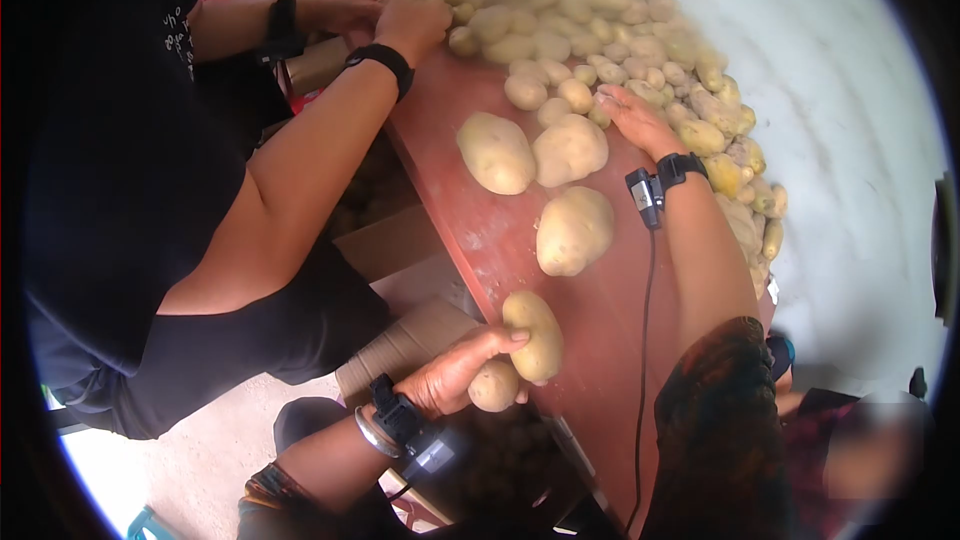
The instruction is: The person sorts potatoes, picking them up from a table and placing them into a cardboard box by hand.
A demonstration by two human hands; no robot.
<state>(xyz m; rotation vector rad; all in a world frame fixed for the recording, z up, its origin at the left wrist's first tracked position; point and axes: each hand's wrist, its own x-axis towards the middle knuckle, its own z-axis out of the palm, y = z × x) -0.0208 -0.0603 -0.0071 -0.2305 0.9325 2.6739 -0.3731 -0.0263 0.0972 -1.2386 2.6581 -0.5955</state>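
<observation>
Head view: two potatoes (534,335) in the left hand (455,375); right hand (640,122) at the potato pile (705,105).
The left thumb lies across the larger potato, pinching the pair against fingers mostly hidden behind them, at the edge of the red table (610,330). The right fingers are extended and apparently together beside small potatoes (575,95); contact cannot be confirmed. Three large potatoes (575,230) lie between both hands. Haze blurs the upper pile, a co-worker's hand (415,25) partly covers its edge, and the space below the table is too dark to read.
</observation>
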